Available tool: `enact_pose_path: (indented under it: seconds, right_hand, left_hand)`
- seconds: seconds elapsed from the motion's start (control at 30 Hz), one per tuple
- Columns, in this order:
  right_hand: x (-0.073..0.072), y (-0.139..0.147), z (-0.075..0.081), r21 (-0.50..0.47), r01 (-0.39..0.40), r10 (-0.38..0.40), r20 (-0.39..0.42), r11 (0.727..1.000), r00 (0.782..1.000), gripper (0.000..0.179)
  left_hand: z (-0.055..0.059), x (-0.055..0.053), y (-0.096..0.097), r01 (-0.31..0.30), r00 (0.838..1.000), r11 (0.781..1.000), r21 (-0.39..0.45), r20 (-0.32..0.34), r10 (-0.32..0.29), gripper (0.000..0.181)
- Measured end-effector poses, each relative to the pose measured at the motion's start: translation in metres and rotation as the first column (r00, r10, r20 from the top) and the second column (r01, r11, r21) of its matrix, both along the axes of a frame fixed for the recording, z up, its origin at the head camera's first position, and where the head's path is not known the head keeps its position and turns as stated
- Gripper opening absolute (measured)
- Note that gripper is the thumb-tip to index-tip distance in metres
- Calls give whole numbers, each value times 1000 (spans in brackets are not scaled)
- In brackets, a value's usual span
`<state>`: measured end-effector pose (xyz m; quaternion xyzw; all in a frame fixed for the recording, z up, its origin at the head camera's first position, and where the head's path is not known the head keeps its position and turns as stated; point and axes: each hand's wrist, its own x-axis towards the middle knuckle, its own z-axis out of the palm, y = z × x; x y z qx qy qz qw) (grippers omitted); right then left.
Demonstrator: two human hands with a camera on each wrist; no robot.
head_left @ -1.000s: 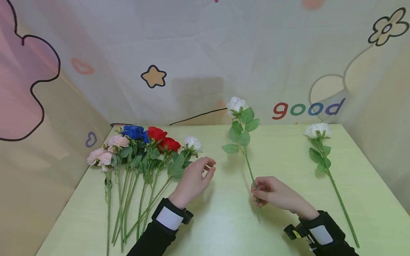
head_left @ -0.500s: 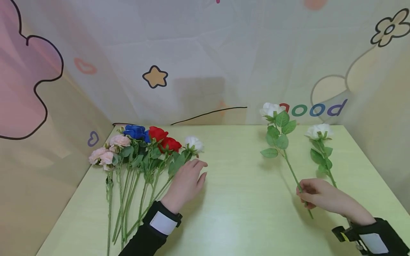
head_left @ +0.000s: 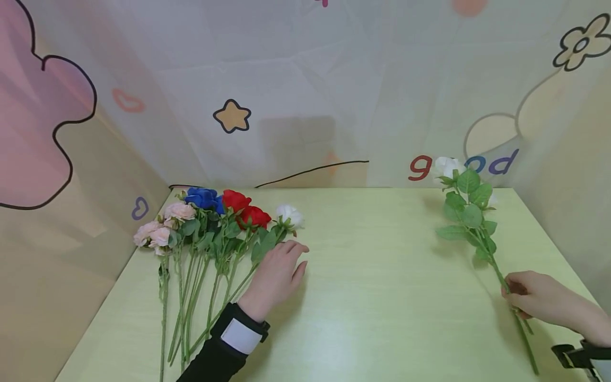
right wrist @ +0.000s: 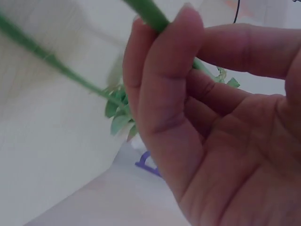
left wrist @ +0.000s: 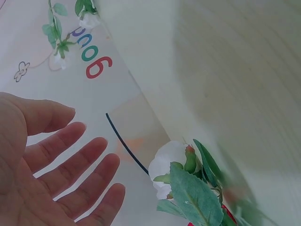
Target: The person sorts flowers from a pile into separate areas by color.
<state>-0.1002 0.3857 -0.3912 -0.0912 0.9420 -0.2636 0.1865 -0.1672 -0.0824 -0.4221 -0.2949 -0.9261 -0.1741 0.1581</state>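
At the right of the head view, my right hand (head_left: 539,298) pinches the green stem of a white rose (head_left: 447,167) between thumb and fingers. Its bloom leans up and left in front of the back wall. Behind it lies a second white rose (head_left: 494,198), mostly covered by the leaves. The right wrist view shows the pinched stem (right wrist: 148,14) at my fingertips and the other stem running along to the left. My left hand (head_left: 276,273) holds nothing, its fingers loosely spread in the left wrist view. It hovers beside another white rose (head_left: 289,215) at the row's right end.
On the left of the pale table (head_left: 358,307) lies a row of flowers: pink blooms (head_left: 179,211), blue roses (head_left: 202,198) and red roses (head_left: 255,216), stems toward me. A printed cloth (head_left: 305,79) stands behind the table and along its sides.
My right hand has carried the white rose from the middle to the right, over the white rose lying there. My left hand has drawn slightly left and down, then stayed put.
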Motion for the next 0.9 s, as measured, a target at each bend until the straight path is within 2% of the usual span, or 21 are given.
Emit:
enact_pose_path:
  seconds: [0.17,0.3,0.43,0.6,0.77,0.9]
  right_hand:
    - [2,12,-5,85,47,-50,33,995,998,19]
    - [0,20,-16,75,50,-57,95,996,994,20]
    - [-1,24,-27,59,92,-101,163,994,981,12]
    - [-2,24,-32,51,143,-150,201,988,968,5]
    - [-2,22,-32,53,175,-182,203,983,962,12]
    - [-3,21,-32,68,167,-175,132,984,976,16]
  left_hand:
    - [-1,1,1,-2,1000,1000,-5,4,2,22]
    - [-3,1,1,-8,1000,1000,-10,2,8,22]
    - [-4,1,2,-4,1000,1000,-11,4,4,22]
    - [-5,2,2,2,1000,1000,-5,11,-2,23]
    - [-4,3,2,-2,1000,1000,-1,19,2,25]
    - [-5,3,2,-8,999,1000,3,35,8,29]
